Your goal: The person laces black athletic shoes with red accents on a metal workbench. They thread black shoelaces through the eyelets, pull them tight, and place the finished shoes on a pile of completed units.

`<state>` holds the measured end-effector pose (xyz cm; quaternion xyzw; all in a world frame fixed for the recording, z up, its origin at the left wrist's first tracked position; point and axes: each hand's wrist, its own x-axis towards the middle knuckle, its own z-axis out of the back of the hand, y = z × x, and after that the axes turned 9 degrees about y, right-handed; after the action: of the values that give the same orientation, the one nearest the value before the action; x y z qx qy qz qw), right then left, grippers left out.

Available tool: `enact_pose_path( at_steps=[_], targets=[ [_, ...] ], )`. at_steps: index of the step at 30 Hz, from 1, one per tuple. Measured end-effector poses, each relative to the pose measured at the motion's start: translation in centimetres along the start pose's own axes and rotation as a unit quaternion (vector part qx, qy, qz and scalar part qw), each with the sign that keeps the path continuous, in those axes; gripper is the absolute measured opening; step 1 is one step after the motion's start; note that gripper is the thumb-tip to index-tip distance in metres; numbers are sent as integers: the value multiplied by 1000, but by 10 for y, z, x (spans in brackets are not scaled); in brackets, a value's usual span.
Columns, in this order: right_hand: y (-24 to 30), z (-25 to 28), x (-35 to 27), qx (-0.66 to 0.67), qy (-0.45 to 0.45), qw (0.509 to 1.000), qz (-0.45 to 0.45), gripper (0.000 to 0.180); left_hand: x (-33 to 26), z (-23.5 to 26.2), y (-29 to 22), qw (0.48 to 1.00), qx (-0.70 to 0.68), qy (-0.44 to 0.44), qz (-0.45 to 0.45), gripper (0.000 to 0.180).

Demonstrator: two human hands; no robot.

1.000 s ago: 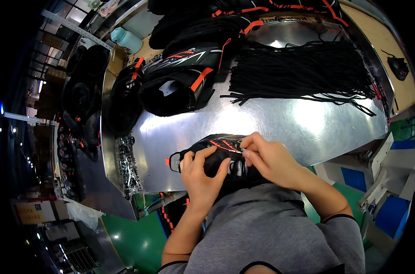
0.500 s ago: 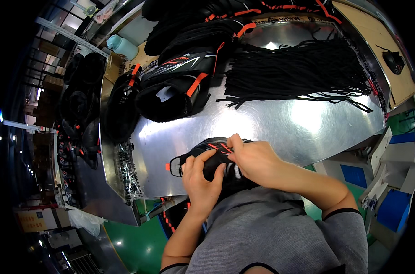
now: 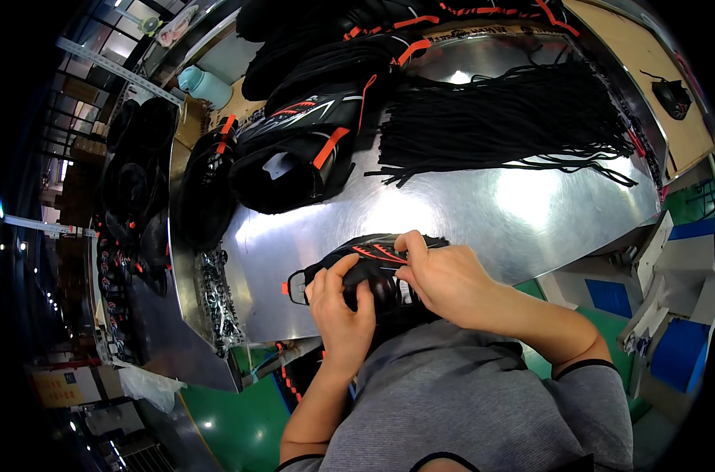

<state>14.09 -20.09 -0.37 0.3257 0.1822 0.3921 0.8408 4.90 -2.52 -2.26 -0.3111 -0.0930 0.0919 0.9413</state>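
Note:
A black shoe upper (image 3: 377,252) with orange and grey stripes lies at the table's near edge, against my body. Its pale loop end with an orange tab points left. My left hand (image 3: 341,305) grips the upper from the near side, thumb and fingers around its dark, padded part. On the right, my right hand (image 3: 445,277) has its thumb and forefinger closed at the striped edge. Whether a lace or other small thing is between those fingertips is hidden.
A flat bundle of black laces (image 3: 499,118) lies on the metal table (image 3: 452,208). Beyond my left hand stand several black shoe uppers with orange tabs (image 3: 330,148). A light blue bottle (image 3: 205,85) is at the back left, and a small black shoe piece (image 3: 672,96) lies on the board at right.
My left hand has shifted slightly left, and more of the dark padded part shows between its thumb and fingers. My right hand has moved slightly right, still at the striped edge.

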Motion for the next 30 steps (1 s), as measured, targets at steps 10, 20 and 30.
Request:
enact_pose_path(
  at_steps=[10,20,30],
  targets=[
    [-14,-9,25,-23,103,994,1,37,-6,-11,-8,999,-44,0,-20,37],
    [-19,39,-8,-61,54,997,-1,19,8,-4,10,994,-89,60,30,47],
    [-50,-38,-7,44,-257,964,61,20,19,-22,-5,996,-73,40,31,46]
  ],
)
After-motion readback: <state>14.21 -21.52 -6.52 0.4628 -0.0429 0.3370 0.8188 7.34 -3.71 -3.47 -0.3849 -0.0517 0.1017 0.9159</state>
